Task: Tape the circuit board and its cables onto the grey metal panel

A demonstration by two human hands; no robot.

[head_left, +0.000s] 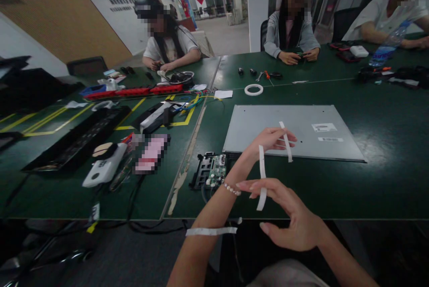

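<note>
My left hand (272,140) is raised over the near edge of a grey metal panel (301,132), its fingers pinching a short white tape strip (287,142). A second white strip (262,175) hangs from my left wrist down to my right hand (291,213), whose fingers touch its lower end. Another white strip (211,231) is stuck across my left forearm. A bead bracelet (232,189) sits on the left wrist. Just left of my arm lies a black frame with a green circuit board (212,171).
A white tape roll (254,90) lies beyond the panel on the green table (385,179). To the left are a black keyboard-like unit (80,137), a white device (103,168), cables and a red power strip (134,91). Three people sit at the far side.
</note>
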